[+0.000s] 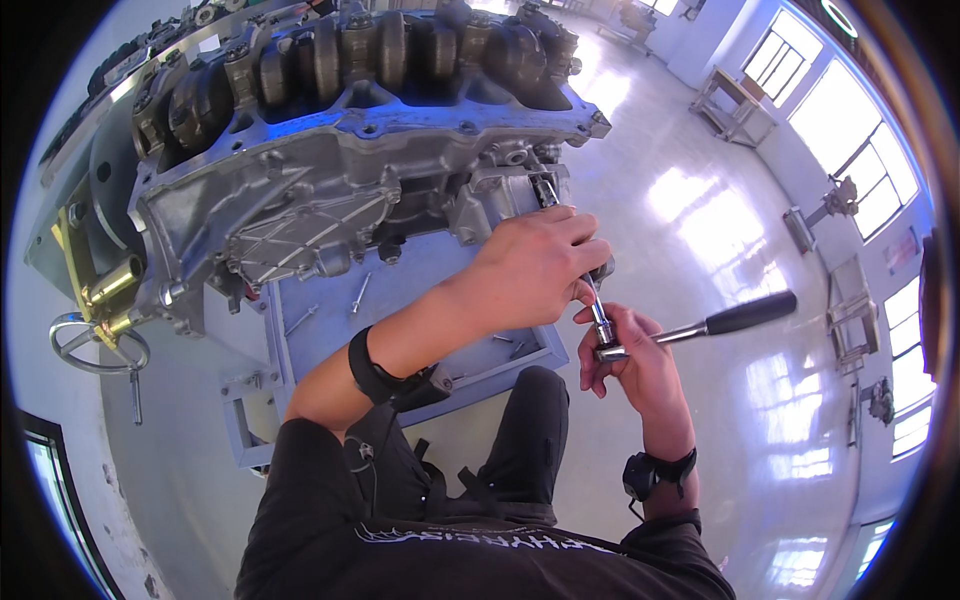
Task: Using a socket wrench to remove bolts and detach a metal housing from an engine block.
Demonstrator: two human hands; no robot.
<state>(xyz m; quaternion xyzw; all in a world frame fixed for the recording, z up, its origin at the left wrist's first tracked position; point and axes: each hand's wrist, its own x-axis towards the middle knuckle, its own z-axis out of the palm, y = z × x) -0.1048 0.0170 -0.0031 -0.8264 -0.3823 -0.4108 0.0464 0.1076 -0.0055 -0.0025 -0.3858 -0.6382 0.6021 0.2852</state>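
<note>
Best steady extension bar (599, 309) in clamped left fingers (592, 254); align ratchet wrench (688, 331) squarely, clamped in right fingers (629, 327).

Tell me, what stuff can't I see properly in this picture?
All in the head view:
The metal shaft, its middle: covered by the left hand.
The engine block, its far side: hidden behind its own upper parts.
The loose bolts, their threads: too small to make out.

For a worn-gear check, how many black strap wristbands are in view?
2: left black wristband around the left forearm, right black wristband around the right wrist.
</note>
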